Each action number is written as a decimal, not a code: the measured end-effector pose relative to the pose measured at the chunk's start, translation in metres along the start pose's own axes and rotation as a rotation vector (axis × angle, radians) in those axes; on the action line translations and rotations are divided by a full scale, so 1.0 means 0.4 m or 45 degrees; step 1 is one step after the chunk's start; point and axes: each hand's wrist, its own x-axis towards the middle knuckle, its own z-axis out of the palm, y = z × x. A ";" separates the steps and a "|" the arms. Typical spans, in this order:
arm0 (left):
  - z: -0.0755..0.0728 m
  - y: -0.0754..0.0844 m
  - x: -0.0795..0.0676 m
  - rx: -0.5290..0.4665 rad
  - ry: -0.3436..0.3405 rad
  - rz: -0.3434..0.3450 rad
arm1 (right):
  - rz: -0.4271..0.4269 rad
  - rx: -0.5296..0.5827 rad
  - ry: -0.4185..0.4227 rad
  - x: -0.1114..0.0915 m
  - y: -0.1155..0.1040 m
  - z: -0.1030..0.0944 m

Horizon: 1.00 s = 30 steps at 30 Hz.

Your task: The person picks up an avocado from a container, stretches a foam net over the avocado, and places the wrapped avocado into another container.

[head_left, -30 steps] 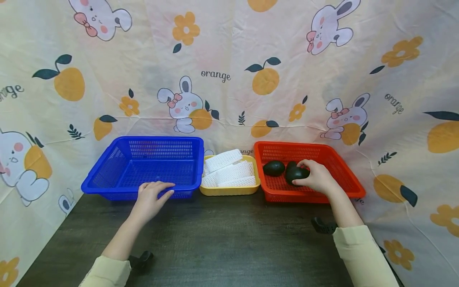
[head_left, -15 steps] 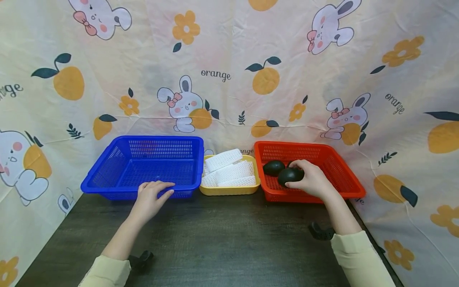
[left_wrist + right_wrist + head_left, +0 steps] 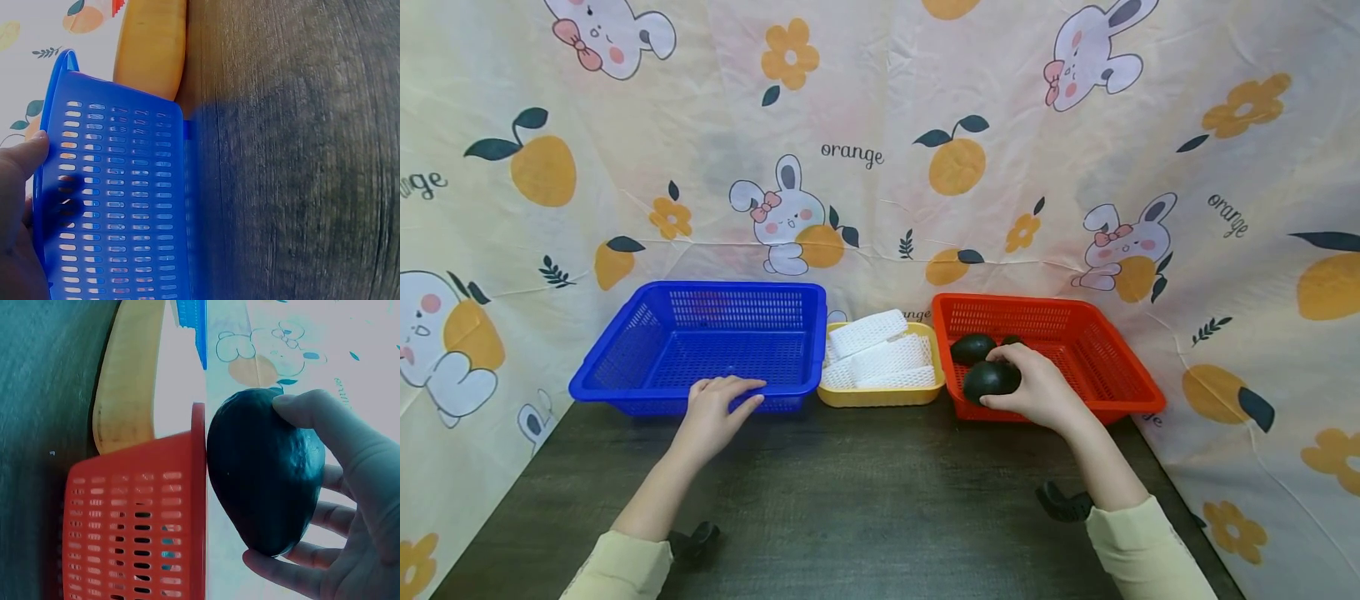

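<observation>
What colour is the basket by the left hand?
Bright blue. The basket shows best in the head view, with the left hand at its near rim.

Overexposure bleaches the backdrop [image 3: 362, 381] in the right-wrist view.

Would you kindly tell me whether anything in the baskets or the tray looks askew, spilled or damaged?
Nothing looks spilled or damaged. The only untidy bit is the rear white foam sleeve, lying at a slant in the yellow tray. The avocado in the right hand looks whole where visible.
</observation>
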 end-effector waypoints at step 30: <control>0.007 -0.004 -0.002 0.020 0.027 0.008 | -0.200 0.096 0.010 -0.077 -0.076 0.091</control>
